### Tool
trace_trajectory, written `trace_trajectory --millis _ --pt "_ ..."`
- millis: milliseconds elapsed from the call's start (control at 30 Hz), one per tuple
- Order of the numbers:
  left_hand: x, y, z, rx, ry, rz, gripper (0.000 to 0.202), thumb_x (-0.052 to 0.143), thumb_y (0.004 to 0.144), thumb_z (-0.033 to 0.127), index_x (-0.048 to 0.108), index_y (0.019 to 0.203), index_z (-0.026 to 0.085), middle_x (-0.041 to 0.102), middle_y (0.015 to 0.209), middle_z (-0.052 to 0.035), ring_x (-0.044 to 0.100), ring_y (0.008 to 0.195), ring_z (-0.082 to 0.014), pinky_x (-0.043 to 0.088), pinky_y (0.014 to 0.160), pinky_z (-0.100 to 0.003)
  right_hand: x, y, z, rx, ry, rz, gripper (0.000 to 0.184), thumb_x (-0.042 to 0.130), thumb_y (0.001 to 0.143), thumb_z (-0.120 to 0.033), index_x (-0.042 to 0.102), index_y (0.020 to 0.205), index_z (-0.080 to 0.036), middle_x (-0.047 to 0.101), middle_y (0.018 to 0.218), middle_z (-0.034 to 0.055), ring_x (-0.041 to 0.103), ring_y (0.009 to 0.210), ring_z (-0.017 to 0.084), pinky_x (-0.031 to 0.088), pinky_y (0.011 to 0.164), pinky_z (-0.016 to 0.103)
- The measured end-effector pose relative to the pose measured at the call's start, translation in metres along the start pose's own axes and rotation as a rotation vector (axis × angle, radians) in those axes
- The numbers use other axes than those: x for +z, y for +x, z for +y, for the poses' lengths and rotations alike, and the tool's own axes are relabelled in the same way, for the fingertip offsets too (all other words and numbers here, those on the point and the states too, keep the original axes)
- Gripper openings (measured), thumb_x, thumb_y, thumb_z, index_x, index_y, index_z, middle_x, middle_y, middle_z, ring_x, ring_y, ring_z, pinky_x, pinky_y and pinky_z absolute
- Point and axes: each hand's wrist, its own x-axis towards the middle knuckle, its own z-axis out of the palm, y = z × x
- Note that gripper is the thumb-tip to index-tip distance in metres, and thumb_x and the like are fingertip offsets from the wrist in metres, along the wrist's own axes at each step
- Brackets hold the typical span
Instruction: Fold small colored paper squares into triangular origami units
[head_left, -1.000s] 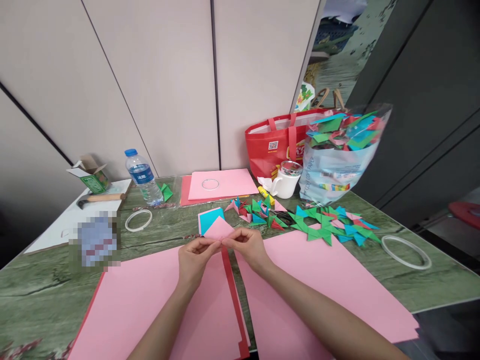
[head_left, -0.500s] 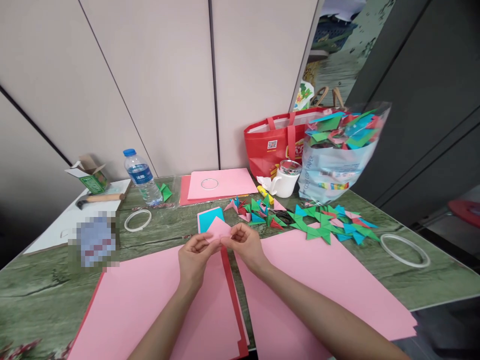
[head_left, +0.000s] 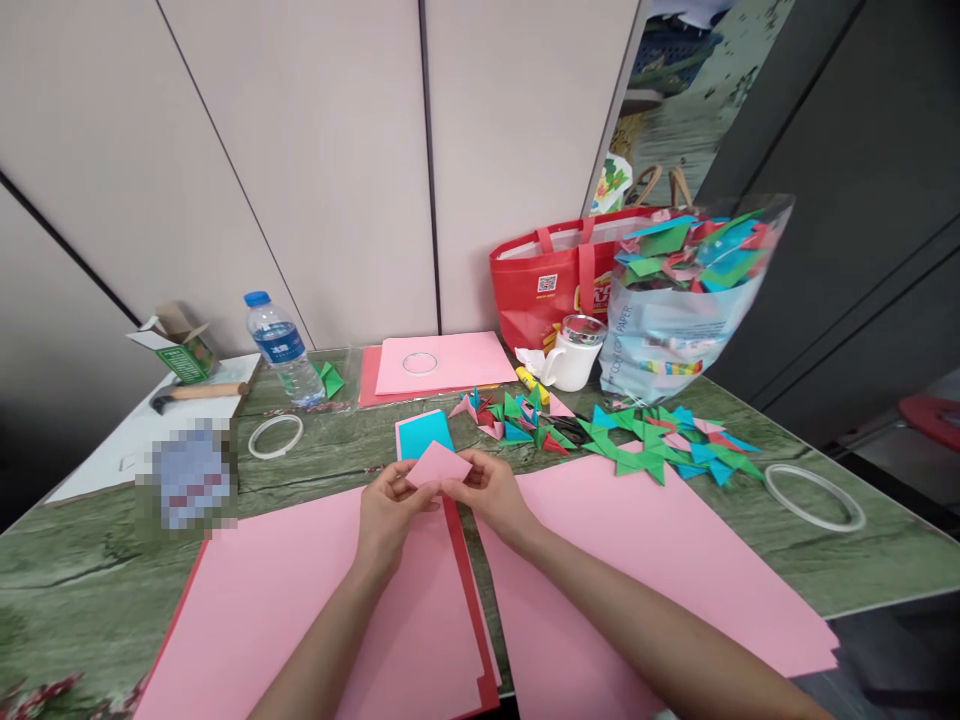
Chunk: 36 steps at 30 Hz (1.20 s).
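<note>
Between my two hands I hold a small folded piece of pink paper point(head_left: 439, 466), its upper corner pointing away from me. My left hand point(head_left: 391, 510) pinches its left side, and my right hand point(head_left: 491, 495) pinches its right side, with both thumbs meeting at the near edge. Just behind the paper lies a small stack of squares with a blue sheet point(head_left: 421, 436) on top. Large pink sheets lie under my forearms, one pile on the left point(head_left: 300, 590) with red edges showing, another on the right point(head_left: 622, 570).
Folded paper pieces point(head_left: 525, 418) and a green star ring point(head_left: 637, 460) lie behind my right hand. Further back stand a white mug point(head_left: 574, 360), a red bag point(head_left: 532, 290) and a full plastic bag point(head_left: 667, 330). A water bottle point(head_left: 281, 345) and hammer point(head_left: 202, 393) are at left.
The pink paper now shows as a wider, flatter diamond between my hands. My right fingers have shifted from its near edge to behind its right corner. The view has moved slightly.
</note>
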Motion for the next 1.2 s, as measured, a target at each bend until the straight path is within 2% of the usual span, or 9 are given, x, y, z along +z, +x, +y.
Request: trace_trajectory --millis 200,367,467,600,700,867,967,1033,1200 --pt "0.001 0.001 -0.004 0.038 0.003 -0.022 0.039 0.072 0.056 0.023 0.049 0.087 0.016 0.062 0.055 0.0042 0.063 0.055 -0.0157 0.052 0.062 -0.030 -0.001 0.000 0.003 0.041 -0.004 -0.041 0.025 0.071 0.060 -0.033 0.062 0.074 -0.015 0.060 0.059 -0.0012 0.054 0.050 0.011 0.044 0.051 0.024" --pt "0.004 -0.002 -0.002 0.056 0.018 0.049 0.042 0.070 0.057 0.024 0.041 0.087 0.019 0.059 0.050 0.0068 0.062 0.049 -0.0169 0.050 0.054 -0.029 -0.001 0.003 0.004 0.057 0.008 -0.038 0.026 0.074 0.054 -0.033 0.063 0.069 -0.015 0.060 0.055 -0.0016 0.054 0.047 0.012 0.045 0.048 0.024" --pt "0.003 -0.002 -0.002 0.048 0.030 0.022 0.041 0.068 0.060 0.025 0.042 0.091 0.019 0.059 0.051 0.0064 0.061 0.049 -0.0158 0.049 0.054 -0.028 -0.002 0.004 0.004 0.072 0.038 -0.026 0.027 0.076 0.052 -0.032 0.063 0.069 -0.014 0.060 0.055 -0.0023 0.055 0.048 0.011 0.046 0.049 0.024" --pt "-0.002 0.000 -0.002 0.027 0.130 -0.091 0.027 0.065 0.064 0.027 0.053 0.085 0.014 0.063 0.061 0.0001 0.061 0.057 -0.0156 0.049 0.059 -0.029 -0.004 0.004 0.004 0.083 0.075 -0.030 0.027 0.073 0.056 -0.032 0.063 0.075 -0.015 0.065 0.069 0.0000 0.060 0.060 0.013 0.051 0.060 0.027" --pt "-0.003 0.002 -0.003 0.057 0.208 -0.103 0.021 0.063 0.066 0.027 0.057 0.081 0.013 0.065 0.071 -0.0038 0.062 0.067 -0.0174 0.049 0.063 -0.029 -0.005 0.004 0.005 0.088 0.065 -0.008 0.027 0.071 0.059 -0.031 0.060 0.078 -0.015 0.065 0.075 0.0013 0.060 0.062 0.013 0.051 0.060 0.027" --pt "-0.004 0.003 -0.002 0.209 0.205 -0.064 0.039 0.065 0.063 0.021 0.056 0.101 0.018 0.064 0.095 -0.0058 0.060 0.088 -0.0195 0.048 0.070 -0.026 -0.005 0.005 0.008 0.098 0.040 0.029 0.034 0.068 0.061 -0.027 0.050 0.089 -0.019 0.064 0.069 -0.0015 0.056 0.051 0.010 0.049 0.051 0.025" --pt "-0.006 0.003 -0.002 0.202 0.245 -0.090 0.030 0.066 0.062 0.021 0.063 0.091 0.017 0.065 0.090 -0.0049 0.060 0.078 -0.0175 0.047 0.066 -0.025 -0.004 0.005 0.009 0.091 0.054 0.031 0.037 0.066 0.062 -0.025 0.044 0.092 -0.021 0.060 0.060 -0.0056 0.053 0.045 0.009 0.048 0.049 0.023" --pt "-0.008 0.003 -0.001 0.176 0.286 -0.062 0.024 0.067 0.060 0.021 0.066 0.083 0.016 0.066 0.086 -0.0044 0.059 0.069 -0.0154 0.047 0.062 -0.024 -0.004 0.005 0.009 0.065 0.041 0.017 0.034 0.064 0.063 -0.024 0.044 0.091 -0.022 0.057 0.059 -0.0065 0.051 0.045 0.009 0.047 0.048 0.023" --pt "-0.008 0.004 -0.001 0.128 0.203 -0.007 0.034 0.071 0.054 0.022 0.067 0.087 0.016 0.068 0.085 -0.0052 0.061 0.070 -0.0175 0.050 0.062 -0.027 -0.005 0.003 0.007 -0.046 -0.169 -0.019 0.016 0.062 0.064 -0.023 0.058 0.078 -0.018 0.060 0.074 -0.0004 0.055 0.060 0.011 0.047 0.054 0.023"
